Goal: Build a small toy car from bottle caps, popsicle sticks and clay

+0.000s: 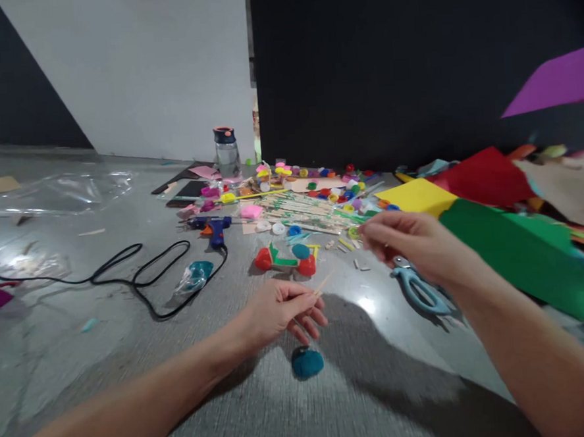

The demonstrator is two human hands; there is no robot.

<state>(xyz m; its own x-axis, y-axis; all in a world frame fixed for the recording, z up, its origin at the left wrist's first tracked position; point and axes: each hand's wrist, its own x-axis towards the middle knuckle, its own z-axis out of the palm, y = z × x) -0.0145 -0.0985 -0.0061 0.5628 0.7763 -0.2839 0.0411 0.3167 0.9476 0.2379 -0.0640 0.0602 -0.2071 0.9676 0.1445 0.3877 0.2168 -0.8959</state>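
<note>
My left hand (290, 311) pinches a thin wooden stick (324, 282), like a toothpick, between thumb and forefinger, its other fingers loosely curled. Just below that hand, a lump of blue clay (307, 363) lies on the table. Beyond it stands a small model car (285, 262) with red lumps at its ends, green pieces and a blue disc. My right hand (409, 241) is raised above the light blue scissors (420, 293), its fingers curled together; whatever they may hold is hidden. Small cut stick pieces (360, 265) lie to the left of the scissors.
A blue glue gun (217, 229) with a looping black cord (138, 285) lies at left, near wrapped blue clay (199, 275). Farther back are wooden sticks (296, 210), scattered bottle caps and a water bottle (227, 153). Green sheets (506, 251) and other coloured sheets spread at right.
</note>
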